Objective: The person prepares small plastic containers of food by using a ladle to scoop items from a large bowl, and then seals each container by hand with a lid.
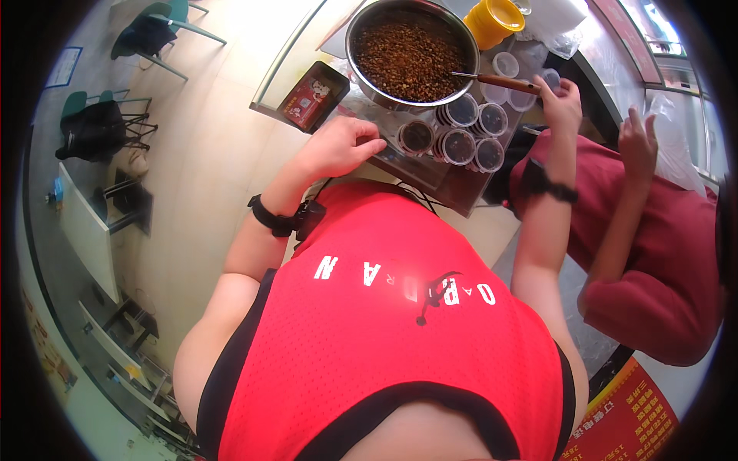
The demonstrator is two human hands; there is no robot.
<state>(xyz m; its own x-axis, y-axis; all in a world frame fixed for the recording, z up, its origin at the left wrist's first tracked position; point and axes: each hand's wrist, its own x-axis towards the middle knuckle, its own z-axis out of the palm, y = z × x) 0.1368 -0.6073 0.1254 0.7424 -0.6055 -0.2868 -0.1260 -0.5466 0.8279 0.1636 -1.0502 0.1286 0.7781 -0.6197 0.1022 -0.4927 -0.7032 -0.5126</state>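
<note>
My left hand (346, 147), loosely curled with nothing visible in it, is over the near left corner of the counter. At the right, my right hand (559, 104) pinches a small clear plastic cup or lid (551, 79), partly hidden by the fingers. Beside those fingers ends the wooden handle (510, 83) of a utensil resting in a steel pot (475, 55) of reddish-brown chopped food (406, 60). Several lidded cups with dark contents (459, 147) stand stacked before the pot. One dark-filled cup (416, 137) is nearest my left hand. Empty-looking clear cups (505, 64) stand right of the pot.
A black box with a red printed card (305, 104) stands left of the pot. Yellow stacked cups (490, 23) and plastic bags (553, 29) are behind. Close at my right, a person in a dark red shirt (651, 276) raises a hand (638, 147). Chairs (95, 129) are off to the left.
</note>
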